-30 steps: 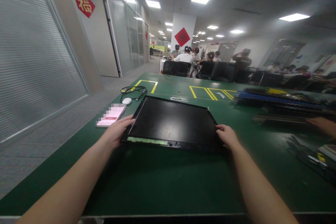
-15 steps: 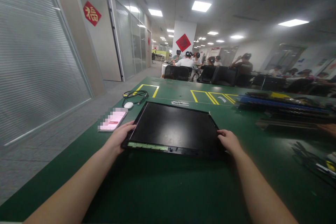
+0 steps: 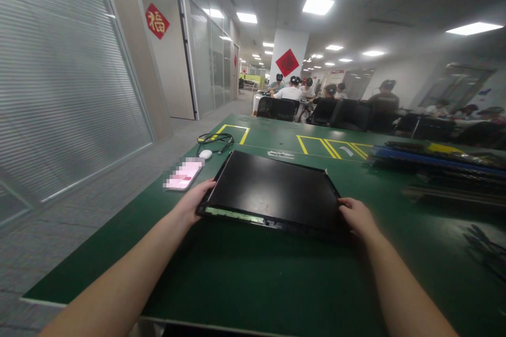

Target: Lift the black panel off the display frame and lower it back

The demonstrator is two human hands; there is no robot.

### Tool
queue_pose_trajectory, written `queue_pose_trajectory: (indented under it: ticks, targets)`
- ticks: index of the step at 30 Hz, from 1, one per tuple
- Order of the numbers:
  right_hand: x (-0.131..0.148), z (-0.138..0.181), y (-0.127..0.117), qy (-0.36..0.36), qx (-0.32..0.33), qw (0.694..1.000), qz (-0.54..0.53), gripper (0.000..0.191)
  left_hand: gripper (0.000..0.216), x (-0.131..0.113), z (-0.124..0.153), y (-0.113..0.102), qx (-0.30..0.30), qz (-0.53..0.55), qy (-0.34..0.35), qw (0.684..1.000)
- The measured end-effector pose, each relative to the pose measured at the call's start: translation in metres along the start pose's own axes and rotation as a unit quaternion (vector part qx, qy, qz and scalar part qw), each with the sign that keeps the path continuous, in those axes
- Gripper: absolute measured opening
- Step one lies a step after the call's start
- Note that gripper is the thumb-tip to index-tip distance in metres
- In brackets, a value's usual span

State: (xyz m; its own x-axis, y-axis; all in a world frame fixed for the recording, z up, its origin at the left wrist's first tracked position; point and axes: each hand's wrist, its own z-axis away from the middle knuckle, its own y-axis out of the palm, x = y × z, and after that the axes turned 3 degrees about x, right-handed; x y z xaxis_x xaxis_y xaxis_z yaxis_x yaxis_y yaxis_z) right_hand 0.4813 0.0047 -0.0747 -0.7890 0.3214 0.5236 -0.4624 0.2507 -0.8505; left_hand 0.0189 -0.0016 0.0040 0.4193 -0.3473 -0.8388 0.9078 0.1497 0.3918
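A black flat display panel [image 3: 272,187] with a dark frame lies face up between my hands, over the green table [image 3: 253,279]. Along its near edge runs a green strip [image 3: 235,215], which looks like a circuit board. My left hand [image 3: 200,199] is closed on the panel's left edge, fingers partly hidden beneath it. On the opposite side my right hand [image 3: 356,214] grips the right edge, thumb on top. Whether the panel touches the table or is slightly raised, I cannot tell.
Left of the panel lie a phone [image 3: 184,175], a white round object [image 3: 205,154] and a coiled black cable [image 3: 216,141]. Thin whitish strips [image 3: 280,154] rest behind it. Stacked dark panels [image 3: 427,155] and black cables [image 3: 488,247] are at right. Several people sit in the background.
The whole view has shifted, with the scene now further right in the picture. Both hands keep hold of the display panel. The hand at the right edge is out of view.
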Motion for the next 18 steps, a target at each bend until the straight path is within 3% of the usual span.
queue_pose_trajectory:
  ticks: [3, 7, 10, 14, 18]
  targets:
    - [0.0014, 0.0013, -0.0016, 0.01, 0.013, 1.0, -0.01, 0.044, 0.035, 0.0024, -0.0039, -0.0018, -0.009, 0.015, -0.012, 1.0]
    - [-0.0012, -0.0001, -0.0011, 0.007, 0.002, 1.0, -0.025, 0.04, 0.071, 0.0044, -0.0052, -0.0054, -0.024, -0.028, 0.013, 0.999]
    - [-0.0045, -0.0028, 0.0004, -0.005, -0.012, 0.999, -0.034, 0.038, 0.083, 0.004, -0.0019, -0.0073, -0.009, -0.067, 0.025, 0.997]
    - [-0.004, -0.003, -0.0004, -0.004, -0.009, 1.0, -0.018, 0.04, 0.085, 0.0018, 0.0014, -0.0087, 0.014, -0.085, 0.024, 0.996]
    - [0.0014, -0.0003, -0.0034, 0.005, 0.009, 1.0, 0.005, 0.043, 0.064, 0.001, 0.0016, -0.0082, 0.019, -0.083, 0.012, 0.996]
